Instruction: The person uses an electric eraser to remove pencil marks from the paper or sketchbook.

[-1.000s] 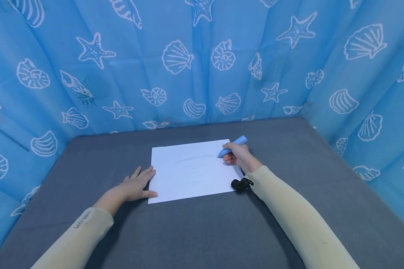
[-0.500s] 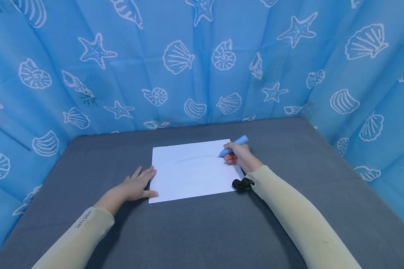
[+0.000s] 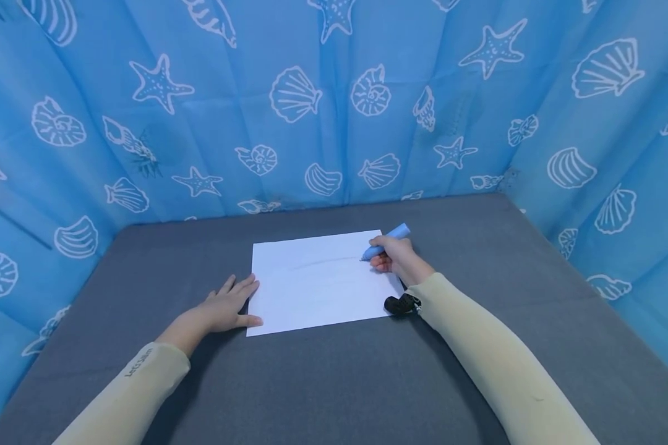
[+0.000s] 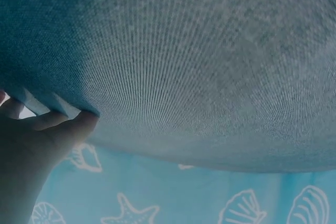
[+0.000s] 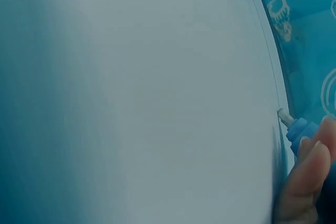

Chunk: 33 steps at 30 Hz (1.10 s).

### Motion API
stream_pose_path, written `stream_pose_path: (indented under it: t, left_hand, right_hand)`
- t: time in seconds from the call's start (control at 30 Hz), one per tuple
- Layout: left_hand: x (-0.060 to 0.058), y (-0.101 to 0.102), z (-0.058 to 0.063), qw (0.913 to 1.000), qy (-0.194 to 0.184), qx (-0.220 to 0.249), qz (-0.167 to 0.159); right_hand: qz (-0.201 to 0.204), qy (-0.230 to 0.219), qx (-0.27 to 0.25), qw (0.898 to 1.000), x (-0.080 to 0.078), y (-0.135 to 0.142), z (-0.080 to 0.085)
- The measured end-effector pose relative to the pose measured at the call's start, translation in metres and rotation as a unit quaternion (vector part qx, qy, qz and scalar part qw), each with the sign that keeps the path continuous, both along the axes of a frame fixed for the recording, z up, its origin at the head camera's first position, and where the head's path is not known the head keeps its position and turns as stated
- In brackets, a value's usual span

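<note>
Paper (image 3: 317, 296) lay on the table (image 3: 323, 389), left hand (image 3: 225, 310) resting across its left edge, right hand (image 3: 399, 256) over its right part, near the far right corner. Marker (image 3: 398, 232) was in the right hand, tip toward the left (at the right end of a line (image 3: 328, 261) on the paper). Curtain (image 3: 334, 136) hung behind the table and along its left and right sides.

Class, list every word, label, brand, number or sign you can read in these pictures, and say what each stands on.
"Let's Slim": dark print near the cuff of the cream left sleeve; small and slightly blurred, so a likely reading.
Cream right sleeve: a tiny mark, too small to read.
White paper: a faint line, no readable words.
Blue pen: no readable lettering.
</note>
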<state>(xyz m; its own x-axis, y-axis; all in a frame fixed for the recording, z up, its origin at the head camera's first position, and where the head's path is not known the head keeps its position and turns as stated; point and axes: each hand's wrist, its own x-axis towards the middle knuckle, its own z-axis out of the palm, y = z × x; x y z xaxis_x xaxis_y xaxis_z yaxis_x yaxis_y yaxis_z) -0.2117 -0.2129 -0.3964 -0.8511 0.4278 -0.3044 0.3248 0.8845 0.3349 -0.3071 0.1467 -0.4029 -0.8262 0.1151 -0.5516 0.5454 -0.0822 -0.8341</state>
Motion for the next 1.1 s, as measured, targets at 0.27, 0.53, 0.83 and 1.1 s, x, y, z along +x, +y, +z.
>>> stream_pose_path:
  t: [0.27,0.53,0.83,1.1]
  left_hand:
    - [-0.0020,-0.0001,0.0020,1.0000,0.000,-0.003,0.005]
    - [0.0006,0.0027,0.0031,0.9999,-0.006,-0.009,0.008]
    - [-0.0001,0.0006,0.0006,0.9999,-0.006,-0.007,0.007]
    - [-0.0010,0.0002,-0.0005,0.9999,-0.007,-0.010,0.007]
  right_hand:
    - [-0.012,0.021,-0.005,1.000,-0.0036,-0.0020,0.0025]
    - [0.019,-0.002,0.018,1.000,-0.0024,-0.0008,0.0019]
    - [0.025,0.007,0.016,1.000,-0.0051,-0.0028,-0.0009]
    - [0.034,0.009,0.015,0.999,-0.0063,-0.0053,-0.0027]
